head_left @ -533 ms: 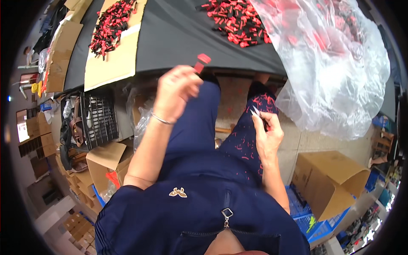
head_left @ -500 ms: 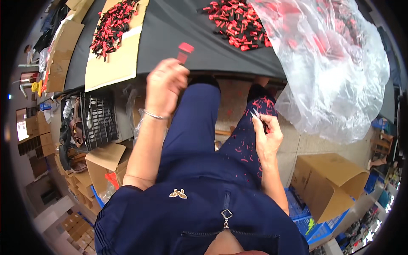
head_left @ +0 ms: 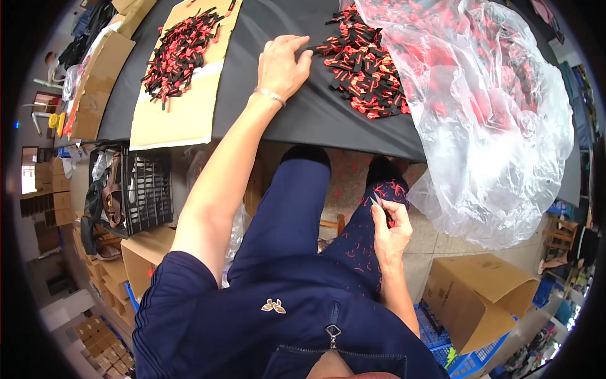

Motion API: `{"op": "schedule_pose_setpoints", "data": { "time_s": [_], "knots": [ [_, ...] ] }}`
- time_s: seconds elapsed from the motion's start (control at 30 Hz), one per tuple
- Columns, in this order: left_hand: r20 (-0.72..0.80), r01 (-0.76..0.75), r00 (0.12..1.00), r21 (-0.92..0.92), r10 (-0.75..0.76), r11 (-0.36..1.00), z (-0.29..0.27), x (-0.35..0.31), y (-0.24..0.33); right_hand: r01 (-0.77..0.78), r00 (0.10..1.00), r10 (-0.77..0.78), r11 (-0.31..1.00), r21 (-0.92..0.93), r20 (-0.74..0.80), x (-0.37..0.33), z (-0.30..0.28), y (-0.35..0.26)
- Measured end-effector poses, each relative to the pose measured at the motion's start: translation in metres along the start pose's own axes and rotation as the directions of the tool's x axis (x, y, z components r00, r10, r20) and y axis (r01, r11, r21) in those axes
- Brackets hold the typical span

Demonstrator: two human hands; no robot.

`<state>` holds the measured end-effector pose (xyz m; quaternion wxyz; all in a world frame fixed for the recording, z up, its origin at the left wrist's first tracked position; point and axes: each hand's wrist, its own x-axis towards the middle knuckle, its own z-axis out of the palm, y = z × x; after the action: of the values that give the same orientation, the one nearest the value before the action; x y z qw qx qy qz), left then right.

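My left hand (head_left: 281, 63) reaches forward onto the black table (head_left: 303, 120) and lies palm down, a bracelet on its wrist. Its fingertips touch the near left edge of a heap of red and black pieces (head_left: 363, 66). I see nothing held in it. My right hand (head_left: 390, 227) stays low over my lap, above my right knee, pinched on a small thin metal tool (head_left: 377, 201) that points up and left. Red flecks lie on my dark blue trouser leg under it.
A cardboard sheet (head_left: 183, 120) at the table's left carries a second heap of red and black pieces (head_left: 183, 50). A large clear plastic bag (head_left: 499, 145) hangs over the right edge. A black crate (head_left: 142, 192) stands lower left, an open cardboard box (head_left: 480, 297) lower right.
My left hand, which held a red piece up near the table edge, has stretched forward onto the table to the heap; the red piece is out of sight. My right hand has barely moved.
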<state>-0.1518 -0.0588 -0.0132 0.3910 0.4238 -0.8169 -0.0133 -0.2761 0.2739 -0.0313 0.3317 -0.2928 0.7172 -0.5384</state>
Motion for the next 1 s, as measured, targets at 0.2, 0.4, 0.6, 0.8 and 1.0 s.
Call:
{"op": "schedule_pose_setpoints", "data": {
  "time_s": [0.2,0.4,0.6,0.8,1.0],
  "knots": [
    [0.267,0.148,0.95,0.062,-0.159,0.987,0.002,0.014,0.005,-0.007,1.0,0.007,1.0,-0.002,-0.015,0.004,-0.002,0.006],
    [0.39,0.542,0.823,-0.325,-0.412,0.775,-0.038,-0.013,0.026,0.037,0.997,-0.032,0.997,0.063,-0.077,0.005,-0.003,0.004],
    [0.823,0.84,0.512,-0.54,-0.245,-0.061,-0.08,-0.082,0.086,0.146,0.985,-0.13,0.979,0.144,-0.114,0.001,-0.001,-0.021],
    [0.857,0.866,0.471,-0.494,-0.208,-0.076,-0.103,-0.134,0.132,0.578,0.778,-0.6,0.8,-0.16,-0.185,-0.003,0.004,-0.04],
    [0.861,0.882,0.47,-0.468,-0.194,0.06,-0.116,-0.145,0.154,0.641,0.68,-0.725,0.661,-0.39,-0.111,-0.005,-0.004,-0.039]
  ]
}}
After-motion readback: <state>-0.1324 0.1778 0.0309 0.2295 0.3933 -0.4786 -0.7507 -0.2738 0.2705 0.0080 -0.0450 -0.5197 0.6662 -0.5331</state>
